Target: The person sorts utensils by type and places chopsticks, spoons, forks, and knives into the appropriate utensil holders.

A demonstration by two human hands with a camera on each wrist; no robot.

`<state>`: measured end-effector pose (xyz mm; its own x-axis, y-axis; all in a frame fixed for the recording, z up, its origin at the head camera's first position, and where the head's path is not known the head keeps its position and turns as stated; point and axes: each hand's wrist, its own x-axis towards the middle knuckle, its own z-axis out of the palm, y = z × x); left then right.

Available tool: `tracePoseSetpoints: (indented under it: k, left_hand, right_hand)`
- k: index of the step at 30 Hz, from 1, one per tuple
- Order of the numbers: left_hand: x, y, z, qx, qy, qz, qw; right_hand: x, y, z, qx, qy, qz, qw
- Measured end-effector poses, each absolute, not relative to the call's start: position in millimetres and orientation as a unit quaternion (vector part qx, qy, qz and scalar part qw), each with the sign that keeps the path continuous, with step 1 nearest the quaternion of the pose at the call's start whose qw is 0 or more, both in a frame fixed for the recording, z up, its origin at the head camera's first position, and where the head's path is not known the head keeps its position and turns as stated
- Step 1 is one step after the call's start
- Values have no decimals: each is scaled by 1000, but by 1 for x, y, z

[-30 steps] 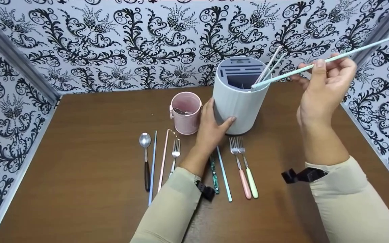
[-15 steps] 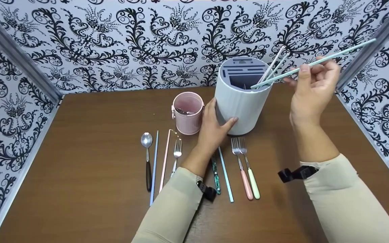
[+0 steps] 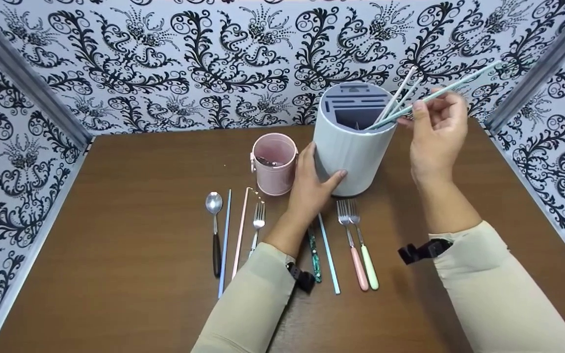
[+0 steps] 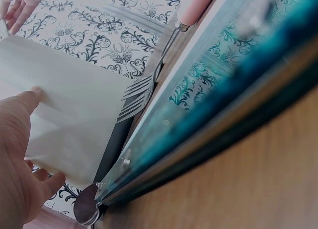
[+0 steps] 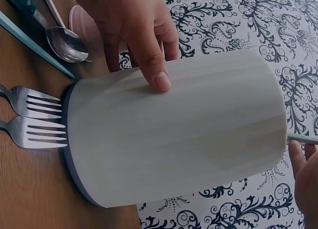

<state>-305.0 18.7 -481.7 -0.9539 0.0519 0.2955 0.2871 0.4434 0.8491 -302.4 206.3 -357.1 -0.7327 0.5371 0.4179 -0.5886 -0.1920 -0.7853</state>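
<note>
My left hand (image 3: 313, 179) grips the side of a white oval utensil holder (image 3: 353, 157), thumb across its front. The holder has a dark slotted top and stands slightly tilted in the head view. A mint-green chopstick (image 3: 464, 81) is pinched between the thumb and fingers of my right hand (image 3: 437, 130). It slants down leftward, its lower end at the holder's large front opening. Two more chopsticks, one pale pink (image 3: 402, 86) and one pale green, lean in that same opening. In the right wrist view, my right fingertips (image 5: 298, 162) show beside the holder's top end.
Left of the holder is a pink cup (image 3: 273, 169) with metal pieces inside. In front lie a black-handled spoon (image 3: 215, 235), a blue chopstick (image 3: 224, 245), a pink chopstick (image 3: 241, 230), a fork (image 3: 259, 220), a green-patterned handle (image 3: 315, 255), a light-blue chopstick (image 3: 330, 260) and two forks (image 3: 356, 245).
My right hand has moved left toward the holder, sliding the mint-green chopstick's lower end into the opening beside the other two. My left hand has kept its grip on the holder.
</note>
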Motion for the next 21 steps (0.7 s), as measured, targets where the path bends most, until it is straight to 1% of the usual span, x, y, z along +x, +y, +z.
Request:
tracePoseSetpoints:
  k: [5,13,21]
  left_hand:
    - [-305,18,-482,-101,-842,-517,115]
    - [-305,19,-482,-104,-841,-518,116]
    - [-305,19,-481,-104,-844,-513,118]
  right_hand:
    - [-304,206,-358,28,-544,762,350]
    - [-305,206,-355,56,-593,721,355]
    - [-307,207,-355,48,-618,708,339]
